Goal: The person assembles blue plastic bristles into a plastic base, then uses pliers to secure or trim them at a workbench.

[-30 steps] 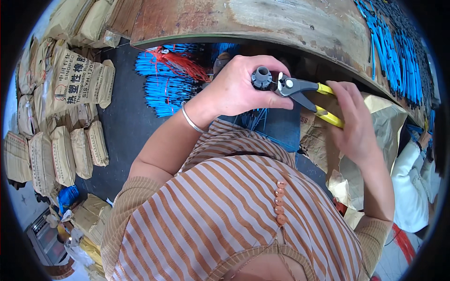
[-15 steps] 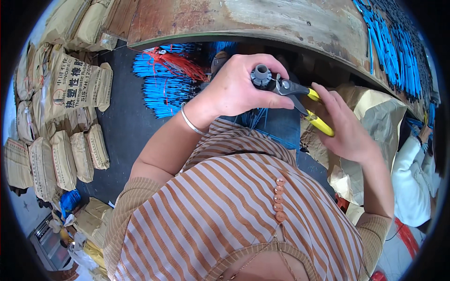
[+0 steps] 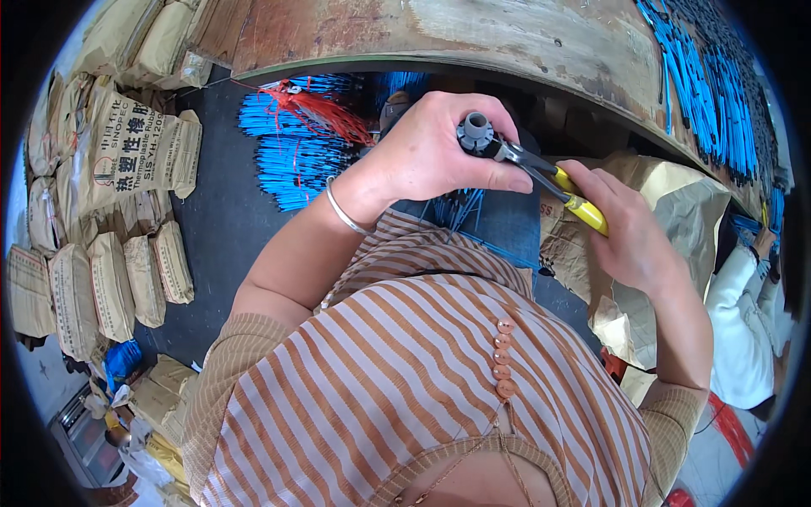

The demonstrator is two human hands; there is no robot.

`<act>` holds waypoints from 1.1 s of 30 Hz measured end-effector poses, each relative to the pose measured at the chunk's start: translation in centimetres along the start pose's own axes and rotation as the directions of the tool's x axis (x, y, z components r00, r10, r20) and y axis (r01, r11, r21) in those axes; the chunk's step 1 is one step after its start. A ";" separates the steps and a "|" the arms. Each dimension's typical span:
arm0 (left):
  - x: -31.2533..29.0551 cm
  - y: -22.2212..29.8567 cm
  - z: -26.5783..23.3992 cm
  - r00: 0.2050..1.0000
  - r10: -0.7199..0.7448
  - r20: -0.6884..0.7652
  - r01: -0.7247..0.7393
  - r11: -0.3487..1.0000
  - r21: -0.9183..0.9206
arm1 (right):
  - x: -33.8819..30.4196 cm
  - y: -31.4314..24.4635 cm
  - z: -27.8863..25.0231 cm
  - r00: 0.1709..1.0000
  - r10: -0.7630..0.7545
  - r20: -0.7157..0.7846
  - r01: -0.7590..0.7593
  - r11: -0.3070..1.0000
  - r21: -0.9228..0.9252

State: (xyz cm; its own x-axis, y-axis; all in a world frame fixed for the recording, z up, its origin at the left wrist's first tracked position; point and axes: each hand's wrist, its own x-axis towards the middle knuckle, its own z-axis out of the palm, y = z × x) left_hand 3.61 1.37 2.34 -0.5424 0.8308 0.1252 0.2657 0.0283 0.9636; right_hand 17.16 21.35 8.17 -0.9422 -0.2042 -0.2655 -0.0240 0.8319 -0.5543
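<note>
My left hand (image 3: pixel 439 148) is wrapped round a grey toothed plastic cylinder (image 3: pixel 476 135) with a hollow tube on top, held upright near the table's edge. My right hand (image 3: pixel 629 224) grips a pair of pliers (image 3: pixel 585 213) with yellow handles and dark metal jaws. The jaws touch the right side of the cylinder, close by my left thumb. Their handles stand a little apart, and exactly what the tips bite on is too small to make out.
A wooden table (image 3: pixel 490 38) spans the far side, with blue strips (image 3: pixel 731 110) piled at its right. More blue bundles (image 3: pixel 296 160) and red strands (image 3: pixel 325 114) lie below its edge. Brown paper sacks (image 3: pixel 135 152) are stacked left. Crumpled paper (image 3: pixel 684 194) and another person's sleeve (image 3: pixel 739 329) are right.
My right hand has squeezed the pliers' handles closer together, and the jaws have closed up against the grey cylinder. My left hand has barely moved.
</note>
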 end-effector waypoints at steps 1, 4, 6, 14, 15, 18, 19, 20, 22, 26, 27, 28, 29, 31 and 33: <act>0.0 0.0 0.0 1.000 0.001 0.001 -0.001 1.000 -0.002 | 0.0 0.1 0.4 1.000 -0.001 -0.012 0.001 1.000 0.008; -0.2 0.0 -0.2 1.000 -0.019 -0.001 0.018 0.999 -0.046 | 0.6 1.0 2.3 0.979 -0.137 -0.148 0.146 0.988 0.051; -0.2 0.1 -0.1 1.000 -0.023 0.015 0.024 0.998 -0.052 | 0.4 1.1 2.2 0.955 -0.197 -0.221 0.216 0.974 0.066; -0.1 0.4 -0.1 0.991 -0.038 0.125 0.046 0.997 -0.062 | -0.3 -1.7 -4.4 0.883 0.310 0.354 -0.449 0.779 0.438; -0.1 0.4 -0.1 0.988 -0.012 0.151 0.023 0.997 -0.071 | -0.3 -1.5 -4.7 0.883 0.304 0.358 -0.444 0.789 0.425; -0.1 0.4 -0.1 0.988 -0.007 0.156 0.019 0.997 -0.080 | -0.3 -1.3 -4.9 0.884 0.288 0.369 -0.430 0.811 0.397; -0.1 0.5 -0.1 0.991 -0.027 0.133 0.038 0.996 -0.080 | -0.2 -1.5 -4.6 0.893 0.285 0.348 -0.414 0.822 0.390; 0.0 0.5 -0.1 0.993 -0.049 0.111 0.058 0.995 -0.080 | 0.0 -1.6 -4.3 0.902 0.281 0.327 -0.399 0.834 0.383; -0.1 0.2 0.1 0.997 -0.066 0.050 0.069 0.996 -0.051 | 0.4 -2.0 -3.5 0.912 0.273 0.305 -0.380 0.844 0.378; 0.3 -0.5 -0.1 0.990 -0.109 -0.091 0.106 0.994 -0.035 | 1.3 -2.3 -1.1 0.949 0.247 0.194 -0.290 0.928 0.234; 0.3 -0.7 -0.2 0.985 -0.131 -0.112 0.124 0.990 -0.069 | 1.4 -2.0 -0.3 0.964 0.231 0.132 -0.258 0.933 0.250; 0.3 -0.8 -0.3 0.979 -0.155 -0.135 0.142 0.984 -0.104 | 1.5 -1.7 0.5 0.975 0.212 0.070 -0.223 0.939 0.264; 0.3 -1.1 -0.4 0.978 -0.159 -0.137 0.145 0.984 -0.102 | 1.7 -1.4 1.2 0.981 0.192 0.008 -0.187 0.943 0.275; 0.5 -1.6 -1.0 0.985 -0.112 -0.129 0.092 0.985 -0.149 | 2.2 -0.7 1.7 0.988 0.143 -0.053 -0.125 0.957 0.263; 0.5 -2.2 -1.3 0.989 -0.086 -0.122 0.064 0.983 -0.174 | 2.6 0.3 2.2 0.984 0.048 -0.171 -0.008 0.974 0.224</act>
State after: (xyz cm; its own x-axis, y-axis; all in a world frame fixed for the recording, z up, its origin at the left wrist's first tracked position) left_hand 1.69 0.99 0.59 -0.6568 0.7509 0.0694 0.0879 -0.0152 0.9960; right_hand 15.45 19.94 5.59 -0.9855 -0.0734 -0.1532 0.0593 0.6966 -0.7150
